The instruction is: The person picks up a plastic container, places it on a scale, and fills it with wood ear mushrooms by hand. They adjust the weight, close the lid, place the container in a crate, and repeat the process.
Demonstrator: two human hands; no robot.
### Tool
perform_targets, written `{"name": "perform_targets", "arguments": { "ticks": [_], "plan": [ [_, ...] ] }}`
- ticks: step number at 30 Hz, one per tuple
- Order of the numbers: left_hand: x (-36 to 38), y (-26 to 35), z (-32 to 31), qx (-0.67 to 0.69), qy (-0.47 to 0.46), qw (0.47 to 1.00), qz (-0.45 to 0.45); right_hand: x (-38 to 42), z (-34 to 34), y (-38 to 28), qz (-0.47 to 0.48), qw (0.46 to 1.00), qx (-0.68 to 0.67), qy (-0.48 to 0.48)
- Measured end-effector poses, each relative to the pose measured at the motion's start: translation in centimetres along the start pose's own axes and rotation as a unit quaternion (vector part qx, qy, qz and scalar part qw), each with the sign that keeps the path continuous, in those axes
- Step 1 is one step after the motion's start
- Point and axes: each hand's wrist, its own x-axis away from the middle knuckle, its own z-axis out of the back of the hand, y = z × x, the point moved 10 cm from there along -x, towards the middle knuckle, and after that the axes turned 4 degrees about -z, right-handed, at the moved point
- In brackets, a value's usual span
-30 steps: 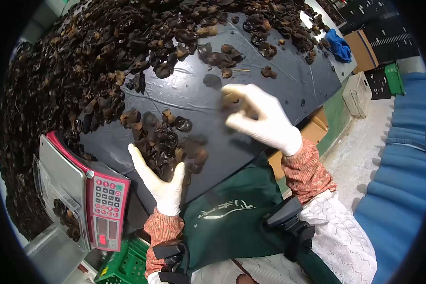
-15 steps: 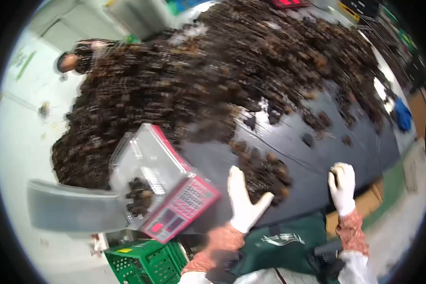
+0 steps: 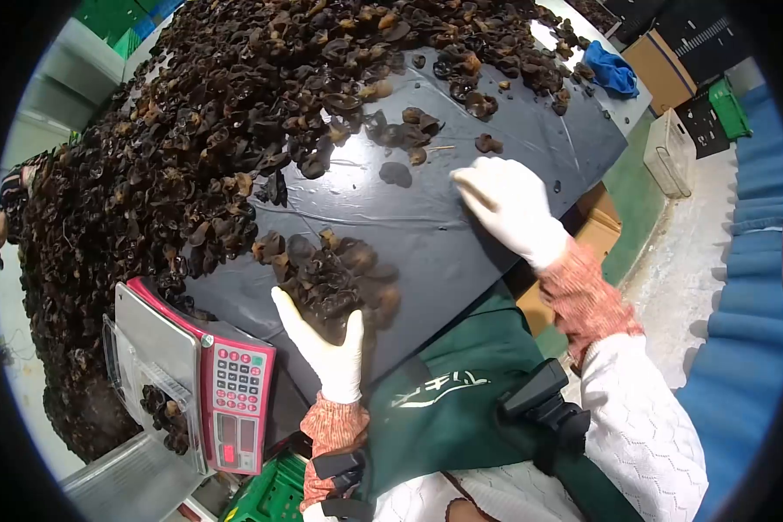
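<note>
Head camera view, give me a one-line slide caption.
Gloved left hand cups a small mushroom pile; right hand rests on black sheet.

A large heap of dried fungus covers the far and left part of the worktop. A small pile of fungus lies apart from it near the front edge, with the left hand at its near side. The right hand rests on the worktop to the right of the small pile. A scale sits at the front left corner, left of the left hand, with a tray on it holding a few pieces. A cloth lies at the far right end, and boxes stand on the floor beyond.
</note>
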Motion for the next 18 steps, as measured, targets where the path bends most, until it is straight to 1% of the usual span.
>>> {"name": "perform_targets", "arguments": {
  "ticks": [1, 2, 4, 7, 10, 11, 13, 14, 16, 17, 18],
  "plan": [
    [0.0, 0.0, 0.0, 0.007, 0.003, 1.000, 0.002, -1.4, -1.9, -0.5, 0.028, 0.999, -0.005, 0.022],
    [-0.1, 0.0, 0.1, 0.008, 0.006, 1.000, 0.007, -3.1, -2.7, -1.2, 0.033, 0.998, -0.041, 0.042],
    [-0.1, 0.2, 0.2, 0.012, 0.011, 1.000, 0.021, -4.9, -5.6, -1.1, 0.030, 0.999, -0.039, 0.012],
    [-0.1, 0.4, 0.2, 0.005, 0.013, 1.000, 0.025, -4.2, -6.2, 0.4, 0.017, 0.999, -0.036, -0.002],
    [-0.3, 0.6, 0.0, 0.050, 0.019, 0.998, 0.030, -0.1, -3.0, 2.5, -0.034, 0.995, 0.013, -0.092],
    [-0.3, 0.4, 0.1, -0.032, 0.011, 0.999, 0.000, 1.6, -1.2, 3.5, -0.050, 0.992, 0.045, -0.103],
    [-0.4, 0.5, 0.0, -0.034, 0.007, 0.999, 0.004, 4.9, 1.4, 5.6, -0.069, 0.977, 0.081, -0.183],
    [-0.4, 0.6, 0.0, -0.036, 0.002, 0.999, 0.004, 6.3, 2.5, 6.4, -0.083, 0.963, 0.134, -0.220],
    [-0.3, 0.3, -0.1, -0.030, -0.006, 0.999, 0.015, 5.3, 4.8, 5.5, -0.094, 0.973, 0.145, -0.153],
    [-0.4, 0.4, -0.1, -0.025, -0.008, 1.000, 0.016, 4.0, 5.2, 4.5, -0.091, 0.983, 0.103, -0.123],
    [-0.5, 0.3, -0.4, -0.029, -0.014, 0.999, 0.013, 2.3, 5.2, 3.0, -0.083, 0.993, 0.028, -0.079]
  ]
}}
